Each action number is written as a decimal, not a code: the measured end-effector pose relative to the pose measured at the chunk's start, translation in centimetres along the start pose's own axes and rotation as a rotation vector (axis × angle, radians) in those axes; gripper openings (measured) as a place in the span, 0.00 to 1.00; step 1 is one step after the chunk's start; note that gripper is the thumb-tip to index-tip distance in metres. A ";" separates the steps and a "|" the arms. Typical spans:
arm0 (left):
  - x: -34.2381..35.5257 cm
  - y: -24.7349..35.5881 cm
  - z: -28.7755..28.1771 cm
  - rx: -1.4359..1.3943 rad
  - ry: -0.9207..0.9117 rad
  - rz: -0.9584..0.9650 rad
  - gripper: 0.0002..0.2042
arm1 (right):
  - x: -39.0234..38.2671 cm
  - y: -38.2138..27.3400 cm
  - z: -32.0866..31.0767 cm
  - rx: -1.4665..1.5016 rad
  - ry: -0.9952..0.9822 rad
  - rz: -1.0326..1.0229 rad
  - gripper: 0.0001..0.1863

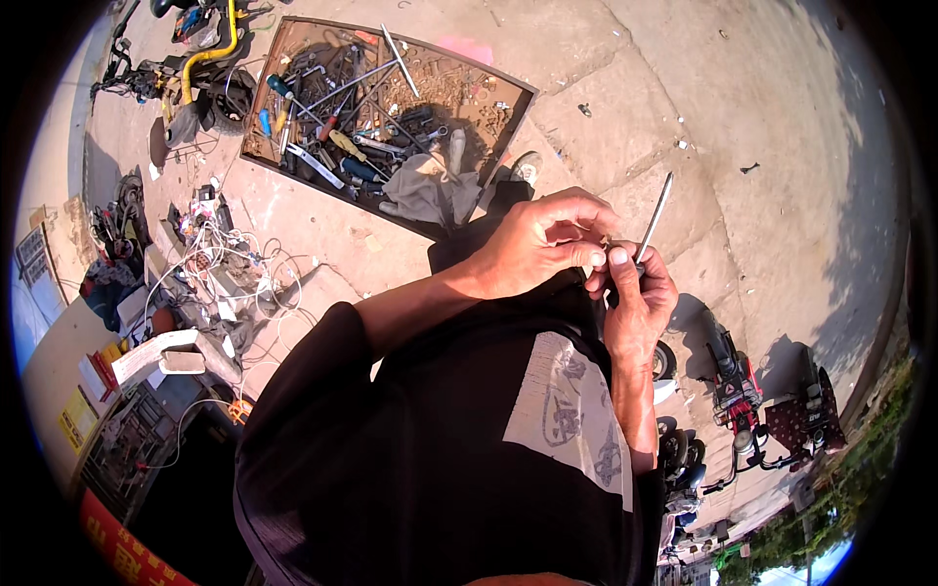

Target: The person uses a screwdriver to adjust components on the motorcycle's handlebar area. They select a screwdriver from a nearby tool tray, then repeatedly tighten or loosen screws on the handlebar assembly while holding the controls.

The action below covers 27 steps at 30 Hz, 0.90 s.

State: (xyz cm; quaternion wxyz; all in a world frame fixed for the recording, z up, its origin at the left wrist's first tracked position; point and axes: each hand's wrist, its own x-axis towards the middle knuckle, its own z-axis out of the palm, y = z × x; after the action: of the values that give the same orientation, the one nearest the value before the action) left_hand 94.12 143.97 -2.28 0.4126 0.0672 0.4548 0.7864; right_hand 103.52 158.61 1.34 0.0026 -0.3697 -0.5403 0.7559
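Note:
In front of my torso my two hands meet, fingertips almost touching. My right hand [637, 293] is closed around a screwdriver [657, 217], its thin metal shaft pointing up and away; the handle is mostly hidden by the fingers. My left hand [547, 242] has thumb and fingers pinched at a small brownish piece [607, 242] beside the right thumb. That piece is too small to name, and whether the right fingertips also hold it I cannot tell.
A shallow tray [342, 24] of wrenches, screwdrivers and loose hardware lies ahead, a grey cloth [430, 190] at its near corner. Tangled white cables [230, 256] and parts lie on the left. Parked two-wheelers [738, 396] stand at the right; concrete ground surrounds everything.

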 end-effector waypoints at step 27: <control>0.4 -0.2 0.0 0.181 0.021 -0.130 0.08 | -0.5 -0.4 -0.4 -0.614 0.037 -0.232 0.11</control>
State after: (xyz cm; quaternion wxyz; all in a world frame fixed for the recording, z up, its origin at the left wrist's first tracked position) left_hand 94.00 144.25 -2.57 0.4503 0.0662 0.5316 0.7144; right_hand 104.00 158.87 1.87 -0.0130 -0.3030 -0.7814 0.5454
